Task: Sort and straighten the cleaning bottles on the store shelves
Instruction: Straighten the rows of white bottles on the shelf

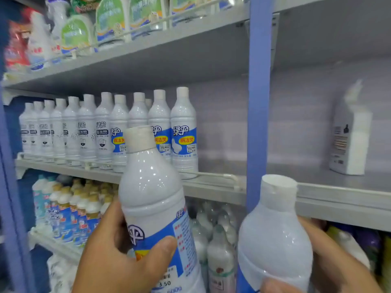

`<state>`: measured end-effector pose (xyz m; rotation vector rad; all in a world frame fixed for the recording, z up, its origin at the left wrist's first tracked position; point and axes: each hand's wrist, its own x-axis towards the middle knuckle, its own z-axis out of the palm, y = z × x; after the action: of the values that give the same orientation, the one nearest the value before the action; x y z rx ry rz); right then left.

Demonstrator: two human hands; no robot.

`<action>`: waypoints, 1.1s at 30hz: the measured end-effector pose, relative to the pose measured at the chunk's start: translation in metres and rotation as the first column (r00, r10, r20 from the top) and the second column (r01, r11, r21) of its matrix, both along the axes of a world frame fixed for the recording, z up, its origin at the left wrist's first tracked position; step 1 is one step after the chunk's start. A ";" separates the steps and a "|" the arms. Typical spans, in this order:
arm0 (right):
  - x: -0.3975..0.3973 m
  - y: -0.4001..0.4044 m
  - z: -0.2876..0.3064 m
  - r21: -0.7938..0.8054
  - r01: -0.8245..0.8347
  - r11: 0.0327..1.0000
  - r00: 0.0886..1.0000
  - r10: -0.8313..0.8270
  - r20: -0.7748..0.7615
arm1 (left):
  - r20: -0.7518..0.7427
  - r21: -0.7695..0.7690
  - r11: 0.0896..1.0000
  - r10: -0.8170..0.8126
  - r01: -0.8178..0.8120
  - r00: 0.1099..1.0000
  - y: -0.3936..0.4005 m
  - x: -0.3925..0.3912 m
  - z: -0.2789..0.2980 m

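Grey store shelving (pixel 160 45) with a blue upright post (pixel 259 102) dividing two bays. On the middle shelf (pixel 211 188), left bay, a long row of white bottles (pixel 105 127), upright and close together, the rightmost ones with blue labels facing front; free space on the board between the last blue-label bottle (pixel 183 132) and the post. In the right bay, alone and well apart, a white angled-neck bottle (pixel 349 134) with its back label turned out.

Held in front of the shelf, two white bottles with white caps. Left bottle (pixel 156 208) gripped low by the left hand (pixel 118 250), thumb across the blue label, fingers behind; tilted a little, label turned partly sideways. Right bottle (pixel 275 235) clasped by the right hand (pixel 330 256), fingers curled behind the body, thumb in front at the bottom edge of the view.

Probably the step in hand: adding both to the row. To do well: lift over the front rail (pixel 211 176), set down upright just beside the last blue-label bottle, then turn until the label faces front. Better one at a time, without knocking the neighbours.
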<state>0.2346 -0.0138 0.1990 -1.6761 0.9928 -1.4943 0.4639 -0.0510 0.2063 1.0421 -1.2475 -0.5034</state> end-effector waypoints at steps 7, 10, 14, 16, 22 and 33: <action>0.075 -0.031 0.097 -0.347 0.125 0.929 0.992 -0.125 0.023 | 0.066 -0.331 0.920 -0.200 0.211 0.978 -0.064 0.056 0.075; 0.093 -0.047 0.128 -0.381 0.287 0.879 0.956 -0.285 0.063 | 0.134 -0.424 0.857 -0.262 0.294 0.956 -0.083 0.055 0.111; 0.108 -0.067 0.157 -0.449 0.466 0.762 0.867 -0.495 0.060 | 0.254 -0.444 0.815 -0.283 0.371 0.925 -0.109 0.049 0.147; 0.115 -0.075 0.167 -0.466 0.515 0.720 0.824 -0.565 0.037 | 0.310 -0.407 0.828 -0.274 0.387 0.911 -0.121 0.047 0.158; 0.119 -0.108 0.182 -0.361 0.605 0.709 0.780 -0.619 0.091 | 0.391 -0.335 0.849 -0.270 0.409 0.880 -0.144 0.034 0.178; 0.119 -0.157 0.168 -0.355 0.758 0.547 0.621 -0.772 0.138 | 0.486 -0.180 0.848 -0.364 0.498 0.795 -0.157 0.021 0.181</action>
<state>0.3540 -0.1703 0.3674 -1.5759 1.6928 -2.3681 0.4847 -0.2083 0.3873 0.6094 -1.9288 -0.4190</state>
